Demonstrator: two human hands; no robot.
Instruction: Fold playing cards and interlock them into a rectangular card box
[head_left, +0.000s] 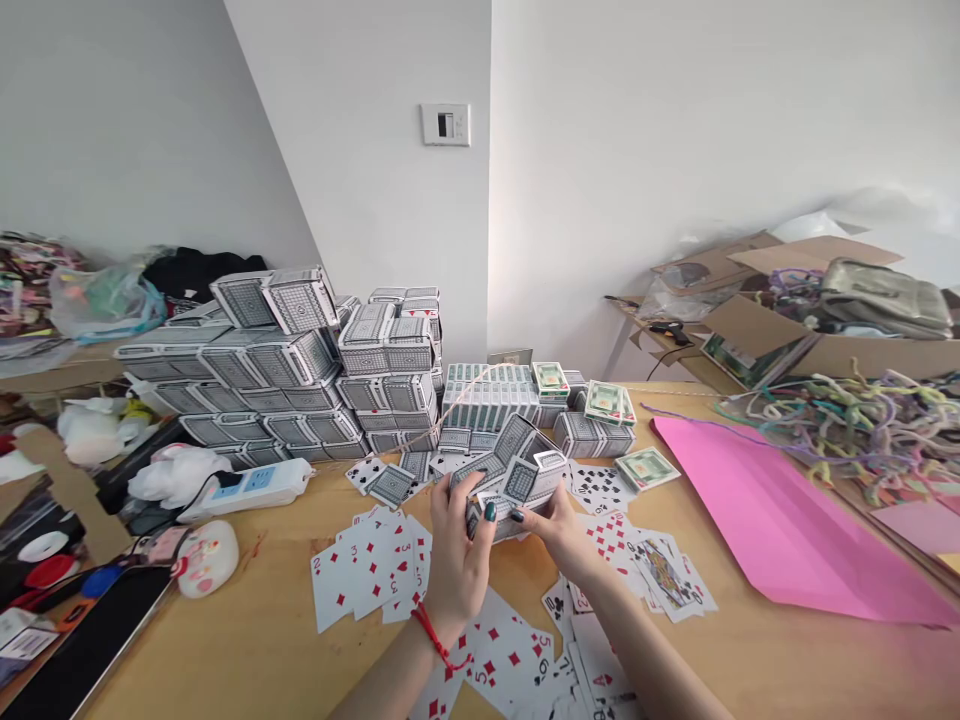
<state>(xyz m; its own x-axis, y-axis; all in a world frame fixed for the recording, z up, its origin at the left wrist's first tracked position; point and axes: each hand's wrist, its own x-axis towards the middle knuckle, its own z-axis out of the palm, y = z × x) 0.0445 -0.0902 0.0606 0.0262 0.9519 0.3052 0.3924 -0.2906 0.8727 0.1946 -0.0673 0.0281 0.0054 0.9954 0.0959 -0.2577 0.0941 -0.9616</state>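
Note:
Both hands hold a box-like piece folded from playing cards [519, 482], raised a little above the table, with patterned card backs outward and some flaps sticking up. My left hand [466, 545] grips its left side, thumb at the near edge. My right hand [556, 530] closes on its right side, thumb at the front. Loose face-up cards [367, 565] lie to the left, more cards [499, 650] beneath my forearms, and others [664, 570] to the right. A face-down card [391, 485] rests behind my left hand.
Stacks of folded card blocks [285, 370] stand at the back left. Green-and-white card packs [611, 402] sit at the back. A white power strip [255, 488] is left; pink paper [780, 520] lies right, beside tangled yarn [877, 430] and an opened cardboard box [862, 350].

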